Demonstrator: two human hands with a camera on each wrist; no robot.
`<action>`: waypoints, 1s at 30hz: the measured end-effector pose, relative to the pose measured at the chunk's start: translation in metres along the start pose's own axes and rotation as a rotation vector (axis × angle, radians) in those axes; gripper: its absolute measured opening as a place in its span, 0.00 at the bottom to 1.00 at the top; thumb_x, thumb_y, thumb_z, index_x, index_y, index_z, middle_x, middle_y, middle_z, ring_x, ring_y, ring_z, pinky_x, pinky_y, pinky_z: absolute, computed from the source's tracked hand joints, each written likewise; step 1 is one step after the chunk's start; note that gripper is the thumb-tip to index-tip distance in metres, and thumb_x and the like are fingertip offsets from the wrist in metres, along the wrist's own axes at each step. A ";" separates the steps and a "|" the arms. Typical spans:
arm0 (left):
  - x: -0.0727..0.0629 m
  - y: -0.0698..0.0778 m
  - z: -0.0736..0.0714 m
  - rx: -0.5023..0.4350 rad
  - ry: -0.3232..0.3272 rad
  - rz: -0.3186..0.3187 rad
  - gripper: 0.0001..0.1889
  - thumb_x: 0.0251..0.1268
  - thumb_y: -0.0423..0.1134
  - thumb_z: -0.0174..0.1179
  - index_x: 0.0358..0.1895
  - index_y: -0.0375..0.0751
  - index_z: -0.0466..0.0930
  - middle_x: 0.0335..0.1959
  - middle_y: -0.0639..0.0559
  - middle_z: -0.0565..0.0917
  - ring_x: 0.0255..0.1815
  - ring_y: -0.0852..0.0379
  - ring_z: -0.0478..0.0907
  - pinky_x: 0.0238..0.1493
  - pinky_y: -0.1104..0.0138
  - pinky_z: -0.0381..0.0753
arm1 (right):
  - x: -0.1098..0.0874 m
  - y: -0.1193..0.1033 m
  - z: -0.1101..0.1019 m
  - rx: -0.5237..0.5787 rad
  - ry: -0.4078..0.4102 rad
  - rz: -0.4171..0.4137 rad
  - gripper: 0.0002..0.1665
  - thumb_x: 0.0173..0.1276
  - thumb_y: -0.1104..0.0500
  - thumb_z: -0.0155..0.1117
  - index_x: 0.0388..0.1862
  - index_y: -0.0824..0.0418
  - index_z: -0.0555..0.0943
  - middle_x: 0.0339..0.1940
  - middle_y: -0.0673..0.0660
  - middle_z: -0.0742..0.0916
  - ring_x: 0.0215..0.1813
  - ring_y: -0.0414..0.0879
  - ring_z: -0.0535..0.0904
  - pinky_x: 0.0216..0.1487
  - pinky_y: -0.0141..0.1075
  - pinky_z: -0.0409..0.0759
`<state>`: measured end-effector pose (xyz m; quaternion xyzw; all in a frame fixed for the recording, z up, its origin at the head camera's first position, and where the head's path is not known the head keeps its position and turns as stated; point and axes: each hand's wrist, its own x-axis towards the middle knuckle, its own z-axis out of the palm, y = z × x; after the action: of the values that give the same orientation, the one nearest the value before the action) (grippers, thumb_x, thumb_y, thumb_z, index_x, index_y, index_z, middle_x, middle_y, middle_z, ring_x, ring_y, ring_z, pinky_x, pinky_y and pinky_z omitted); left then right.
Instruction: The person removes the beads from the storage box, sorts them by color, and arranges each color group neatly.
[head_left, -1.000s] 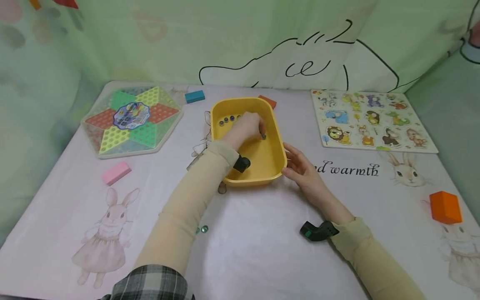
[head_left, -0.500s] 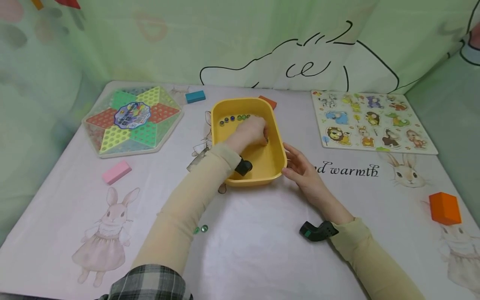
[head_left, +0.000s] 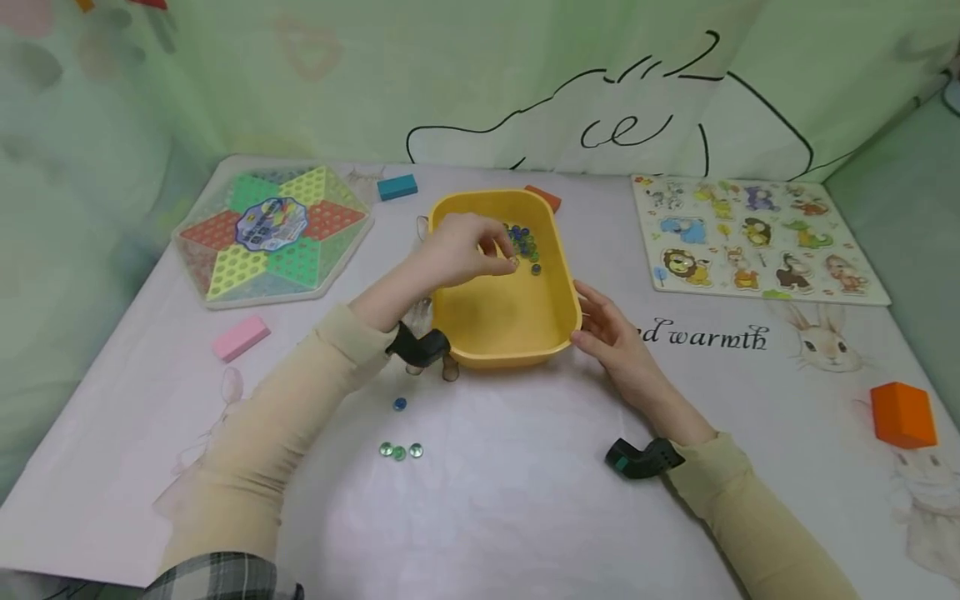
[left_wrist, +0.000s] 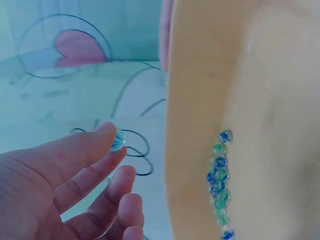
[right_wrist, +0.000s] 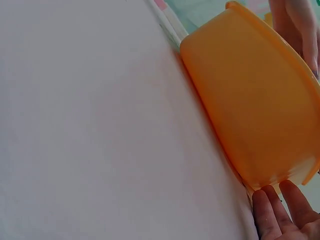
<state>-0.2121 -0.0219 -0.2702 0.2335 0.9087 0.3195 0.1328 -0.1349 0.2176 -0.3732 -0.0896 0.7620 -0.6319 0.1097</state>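
Head view, tray: yellow rounded-rectangular plastic tray [head_left: 502,325], long axis running away from the person; left hand [head_left: 461,250] above it, right hand [head_left: 613,343] at its near right side.
Head view, marbles: blue and green glass marbles [head_left: 527,242] inside, far right, just beyond the left fingertips; left hand nearer.
Left wrist view, grip: thumb and finger pinch one blue-green glass marble [left_wrist: 118,141].
Right wrist view, contact: fingers loosely extended, touching tray.
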 end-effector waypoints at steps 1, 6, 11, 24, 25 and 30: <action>-0.008 -0.002 -0.002 -0.015 0.011 0.003 0.08 0.58 0.44 0.62 0.37 0.46 0.81 0.30 0.51 0.77 0.33 0.56 0.69 0.31 0.70 0.66 | 0.000 0.000 0.000 -0.004 0.002 -0.001 0.37 0.69 0.63 0.53 0.73 0.49 0.53 0.69 0.64 0.64 0.61 0.40 0.68 0.55 0.21 0.68; -0.046 -0.015 -0.006 -0.117 0.031 0.031 0.08 0.57 0.42 0.63 0.38 0.44 0.81 0.29 0.51 0.77 0.31 0.54 0.70 0.31 0.69 0.67 | -0.001 -0.002 -0.002 -0.016 0.009 -0.010 0.37 0.69 0.62 0.53 0.73 0.49 0.53 0.69 0.63 0.64 0.61 0.39 0.67 0.55 0.19 0.67; -0.082 -0.040 0.000 -0.204 -0.018 0.031 0.08 0.56 0.39 0.65 0.38 0.43 0.81 0.27 0.51 0.76 0.30 0.55 0.69 0.32 0.67 0.68 | -0.001 -0.002 -0.001 -0.001 0.005 -0.017 0.36 0.69 0.63 0.53 0.73 0.49 0.53 0.68 0.64 0.64 0.60 0.37 0.67 0.55 0.19 0.67; -0.130 -0.078 0.042 -0.056 -0.051 0.009 0.06 0.49 0.36 0.67 0.31 0.47 0.81 0.27 0.55 0.78 0.28 0.61 0.71 0.33 0.70 0.71 | 0.002 -0.001 -0.001 0.020 -0.005 -0.036 0.36 0.69 0.62 0.53 0.73 0.49 0.54 0.67 0.68 0.64 0.57 0.37 0.70 0.54 0.21 0.69; -0.131 -0.079 0.044 -0.041 -0.050 0.009 0.06 0.49 0.36 0.67 0.31 0.47 0.81 0.26 0.55 0.77 0.28 0.60 0.71 0.33 0.70 0.70 | 0.002 -0.001 -0.001 0.021 -0.006 -0.037 0.36 0.69 0.62 0.53 0.73 0.49 0.54 0.67 0.67 0.64 0.57 0.37 0.70 0.54 0.21 0.69; -0.136 -0.082 0.049 0.003 -0.055 0.002 0.06 0.49 0.36 0.67 0.30 0.46 0.81 0.27 0.54 0.76 0.30 0.58 0.69 0.35 0.69 0.68 | 0.002 0.000 0.002 0.047 -0.011 -0.045 0.36 0.69 0.64 0.52 0.73 0.51 0.54 0.67 0.67 0.63 0.57 0.37 0.70 0.54 0.21 0.69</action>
<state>-0.1045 -0.1222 -0.3478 0.2432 0.9050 0.3119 0.1569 -0.1360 0.2156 -0.3739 -0.1077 0.7441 -0.6515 0.1016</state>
